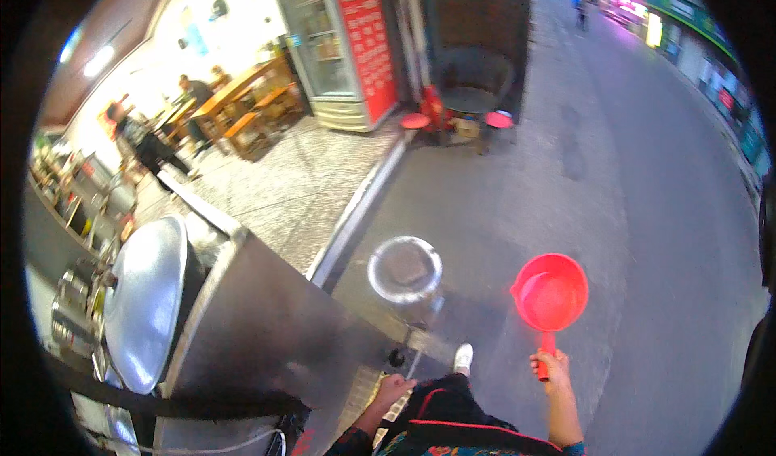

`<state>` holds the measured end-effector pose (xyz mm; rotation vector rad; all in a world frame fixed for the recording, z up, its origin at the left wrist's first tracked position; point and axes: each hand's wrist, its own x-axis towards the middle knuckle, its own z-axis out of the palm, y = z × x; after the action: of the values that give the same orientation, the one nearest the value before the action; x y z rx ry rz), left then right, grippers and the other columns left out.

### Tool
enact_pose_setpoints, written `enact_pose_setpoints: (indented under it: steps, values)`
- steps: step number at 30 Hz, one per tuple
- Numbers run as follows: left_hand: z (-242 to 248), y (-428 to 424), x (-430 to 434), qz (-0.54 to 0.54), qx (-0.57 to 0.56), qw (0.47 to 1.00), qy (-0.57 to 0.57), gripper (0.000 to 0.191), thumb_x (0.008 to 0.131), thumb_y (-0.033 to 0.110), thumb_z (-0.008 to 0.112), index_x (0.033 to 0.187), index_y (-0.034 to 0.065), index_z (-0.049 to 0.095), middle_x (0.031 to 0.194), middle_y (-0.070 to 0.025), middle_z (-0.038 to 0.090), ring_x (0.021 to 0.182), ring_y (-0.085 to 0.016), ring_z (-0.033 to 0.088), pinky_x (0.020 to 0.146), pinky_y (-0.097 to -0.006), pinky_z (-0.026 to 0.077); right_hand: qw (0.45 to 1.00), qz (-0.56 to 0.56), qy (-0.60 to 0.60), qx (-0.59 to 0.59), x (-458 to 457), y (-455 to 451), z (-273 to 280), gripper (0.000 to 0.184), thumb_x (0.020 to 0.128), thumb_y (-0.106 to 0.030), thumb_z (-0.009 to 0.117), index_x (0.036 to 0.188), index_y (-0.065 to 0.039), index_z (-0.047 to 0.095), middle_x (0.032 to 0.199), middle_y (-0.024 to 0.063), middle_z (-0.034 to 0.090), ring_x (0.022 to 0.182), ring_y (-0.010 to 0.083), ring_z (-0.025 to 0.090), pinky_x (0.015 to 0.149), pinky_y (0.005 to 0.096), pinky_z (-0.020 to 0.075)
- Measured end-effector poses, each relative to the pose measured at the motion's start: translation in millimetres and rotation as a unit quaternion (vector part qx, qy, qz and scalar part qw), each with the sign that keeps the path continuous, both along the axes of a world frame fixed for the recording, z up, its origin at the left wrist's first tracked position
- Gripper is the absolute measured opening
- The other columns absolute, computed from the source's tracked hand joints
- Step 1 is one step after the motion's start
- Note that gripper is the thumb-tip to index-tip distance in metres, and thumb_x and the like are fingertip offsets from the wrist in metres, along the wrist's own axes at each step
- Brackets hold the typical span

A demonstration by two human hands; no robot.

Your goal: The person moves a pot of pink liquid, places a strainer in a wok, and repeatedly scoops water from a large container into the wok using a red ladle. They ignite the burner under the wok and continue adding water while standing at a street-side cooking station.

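Note:
A red plastic dipper [551,292] is gripped by its handle in my right hand [553,368]. It is held out over the grey pavement, bowl facing up; whether it holds any liquid I cannot tell. My left hand [394,390] hangs by my dark clothing with its fingers curled, and nothing shows in it. Ahead of that hand, a round metal pot [374,283] stands on the ground, its inside a dull brown-grey. One white shoe [464,357] shows below me, between the pot and the dipper.
On my left stands a metal-sided stove counter [273,328] with a large domed lid [148,307]. A raised sill [357,207] edges a tiled dining room with people, wooden tables and a glass-door fridge [327,43]. Red stools [416,120] stand beyond; the street [667,213] runs along my right.

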<state>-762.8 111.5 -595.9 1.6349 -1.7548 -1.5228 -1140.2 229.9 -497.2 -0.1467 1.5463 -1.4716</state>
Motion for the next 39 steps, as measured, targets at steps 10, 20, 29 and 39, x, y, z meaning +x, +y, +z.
enact_pose_setpoints:
  steps: [10,20,29,39]
  values:
    - [118,-275,-222,0.124,-0.019,0.970,0.207,0.049,0.085,0.039,0.062,0.051,0.0119,0.039,0.052,0.0084,0.033,0.051,-0.004,0.032,0.042,-0.0275,0.025,0.987,0.151,0.043,0.015,-171,-307,44,0.016,0.075,-0.003,0.059,0.089,0.001,0.051,0.070,0.0132,0.060,0.053,0.0165,0.057,0.044,0.0265,0.0467]
    - [54,-394,-239,0.520,0.017,0.848,0.103,0.048,0.085,0.042,0.058,0.054,0.0066,0.048,0.053,0.0045,0.044,0.051,-0.007,0.040,0.045,-0.0282,0.033,0.851,0.502,0.135,0.079,-235,-621,29,0.018,0.071,-0.002,0.063,0.085,0.001,0.053,0.066,0.0103,0.059,0.052,0.0158,0.058,0.042,0.0260,0.0463]
    - [27,-407,-187,0.722,-0.075,0.641,0.250,0.044,0.094,0.037,0.046,0.060,0.0098,0.041,0.048,-0.0004,0.034,0.039,-0.012,0.034,0.037,-0.0274,0.028,0.682,0.730,-0.027,0.018,-27,-899,43,0.014,0.078,-0.004,0.063,0.087,0.002,0.055,0.075,0.0117,0.063,0.058,0.0127,0.060,0.049,0.0223,0.0500]
    - [103,-726,-31,0.652,-0.187,0.670,0.303,0.018,0.086,0.017,0.047,0.072,0.0071,0.050,0.062,0.0021,0.042,0.053,-0.007,0.038,0.047,-0.0233,0.034,0.682,0.731,-0.020,0.017,144,-1088,80,0.011,0.078,-0.003,0.060,0.085,0.004,0.054,0.075,0.0125,0.063,0.056,0.0135,0.059,0.047,0.0243,0.0490]
